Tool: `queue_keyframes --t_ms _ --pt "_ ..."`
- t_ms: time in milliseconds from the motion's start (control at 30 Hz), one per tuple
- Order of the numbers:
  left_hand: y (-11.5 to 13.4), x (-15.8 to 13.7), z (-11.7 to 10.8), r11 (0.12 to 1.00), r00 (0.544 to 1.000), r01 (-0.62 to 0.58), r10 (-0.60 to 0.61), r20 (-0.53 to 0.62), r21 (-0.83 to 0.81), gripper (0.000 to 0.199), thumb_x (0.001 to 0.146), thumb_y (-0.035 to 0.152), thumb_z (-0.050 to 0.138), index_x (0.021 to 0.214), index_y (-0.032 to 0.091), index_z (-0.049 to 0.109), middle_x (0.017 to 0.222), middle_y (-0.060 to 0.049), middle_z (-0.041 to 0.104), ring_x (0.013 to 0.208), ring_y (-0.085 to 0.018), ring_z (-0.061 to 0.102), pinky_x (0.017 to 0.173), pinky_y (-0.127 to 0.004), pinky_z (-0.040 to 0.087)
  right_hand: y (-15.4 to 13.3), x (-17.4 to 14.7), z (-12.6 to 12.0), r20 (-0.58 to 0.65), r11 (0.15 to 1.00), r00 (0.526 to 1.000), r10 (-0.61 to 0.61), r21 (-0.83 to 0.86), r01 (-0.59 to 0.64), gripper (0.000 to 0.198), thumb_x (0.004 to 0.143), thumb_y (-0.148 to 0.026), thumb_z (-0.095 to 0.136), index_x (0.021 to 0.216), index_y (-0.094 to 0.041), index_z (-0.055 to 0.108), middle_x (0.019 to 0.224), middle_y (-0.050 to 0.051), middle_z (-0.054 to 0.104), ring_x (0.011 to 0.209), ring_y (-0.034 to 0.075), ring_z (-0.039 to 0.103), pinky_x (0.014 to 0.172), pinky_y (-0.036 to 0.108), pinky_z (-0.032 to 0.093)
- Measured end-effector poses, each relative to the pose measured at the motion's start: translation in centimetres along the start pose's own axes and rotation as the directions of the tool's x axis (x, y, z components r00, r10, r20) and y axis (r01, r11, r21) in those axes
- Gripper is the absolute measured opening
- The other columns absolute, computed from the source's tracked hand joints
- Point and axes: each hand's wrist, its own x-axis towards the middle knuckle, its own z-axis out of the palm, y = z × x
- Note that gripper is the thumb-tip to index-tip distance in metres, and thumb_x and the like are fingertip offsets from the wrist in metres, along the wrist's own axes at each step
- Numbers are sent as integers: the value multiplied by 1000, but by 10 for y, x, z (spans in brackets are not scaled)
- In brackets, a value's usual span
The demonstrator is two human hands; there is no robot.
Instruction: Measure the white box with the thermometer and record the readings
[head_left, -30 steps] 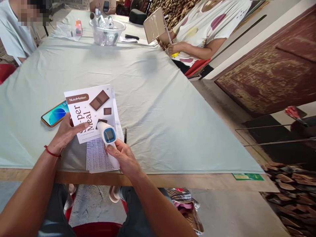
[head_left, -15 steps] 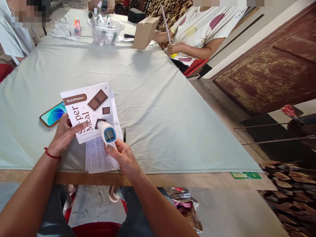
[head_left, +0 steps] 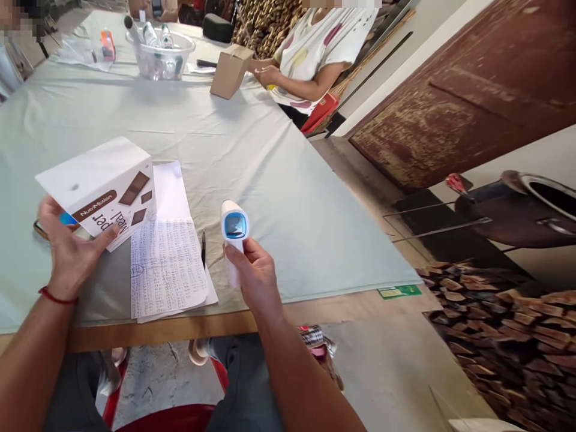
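Note:
My left hand (head_left: 72, 246) grips a white NutriMotion box (head_left: 103, 186) with brown chocolate squares printed on it, tilted above the table. Its thumb lies on the printed front; the other fingers are partly hidden behind the box. My right hand (head_left: 256, 270) is closed around the handle of a white infrared thermometer (head_left: 234, 225) with a blue-framed screen, held upright and apart from the box. Handwritten sheets of paper (head_left: 168, 270) lie between the hands. A dark pen (head_left: 203, 247) rests along their right side. Behind my left hand, a phone (head_left: 42, 230) is mostly covered.
Across the cloth-covered table (head_left: 288, 210) stand a plastic basin (head_left: 164, 59) of bottles and a cardboard box (head_left: 231, 71). An orange tape dispenser (head_left: 107, 45) lies at the far left. A person (head_left: 315, 60) sits beyond the cardboard box. Firewood (head_left: 508, 342) is stacked at the right.
The thermometer has moved right, away from the box. My left hand has carried the box left and tipped it, showing its top. The papers are more exposed. The whole view has shifted.

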Motion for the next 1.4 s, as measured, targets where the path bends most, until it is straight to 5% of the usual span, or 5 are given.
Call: queue_keyframes --t_ms 233,500,900,1167,1400 --pt "27 -27 15 692 679 -667 717 -156 278 65 71 38 76 131 35 52 113 -8 57 105 -33 60 85 -57 51 22 30 -52 -138 605 969 -205 -796 15 48 76 -49 68 113 -17 68 108 13 64 102 30 58 88 42 47" --pt "45 -72 48 839 702 -541 409 583 62 22 92 16 54 112 20 60 120 -11 65 112 -29 62 97 -50 41 24 21 -39 -16 305 920 -391 -946 113 40 88 -37 64 121 -15 64 120 19 59 113 34 53 97 48 42" --pt "44 -73 52 885 544 -464 252 800 37 24 88 20 56 111 18 63 122 -12 60 114 -30 55 101 -51 41 21 11 -2 189 231 975 -113 -950 211 42 87 -16 56 128 -14 65 93 11 72 82 26 65 70 33 47" --pt "47 -81 54 901 536 -434 247 807 12 23 92 24 58 112 21 68 124 -13 54 116 -31 49 104 -54 34 19 -5 -38 246 773 869 -430 -396 495 29 91 -24 51 117 -23 63 98 6 62 86 19 61 81 34 52" --pt "54 -98 64 891 562 -453 268 782 20 22 90 26 60 110 21 68 123 -13 53 116 -33 49 102 -55 32 35 -39 -33 145 915 923 -357 -145 377 35 100 -52 49 106 -21 65 70 0 51 63 15 50 60 30 44"
